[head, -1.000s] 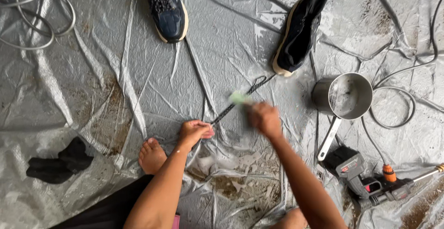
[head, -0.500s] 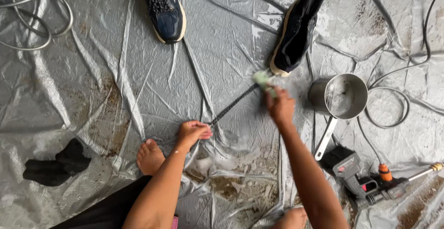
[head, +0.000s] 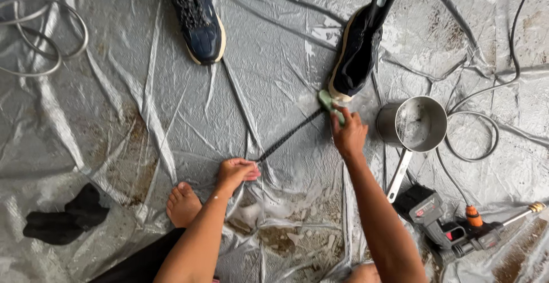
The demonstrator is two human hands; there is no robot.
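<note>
since the earlier frame the right hand (head: pixel 349 134) has slid its green brush (head: pixel 327 100) up the dark shoelace (head: pixel 286 137) to the black shoe (head: pixel 357 46). left hand (head: pixel 235 171) pinches the lace's near end mid-sheet; it looks limp, wet and slippery.

navy shoe (head: pixel 197 17), black shoelace (head: pixel 289 135), green brush (head: pixel 330 103)

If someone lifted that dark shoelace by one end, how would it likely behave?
The shoelace would probably droop, being thin cord straight only while the left hand pins one end. It looks light. The wet plastic sheet and the green brush in the right hand suggest it may be slippery.
</note>
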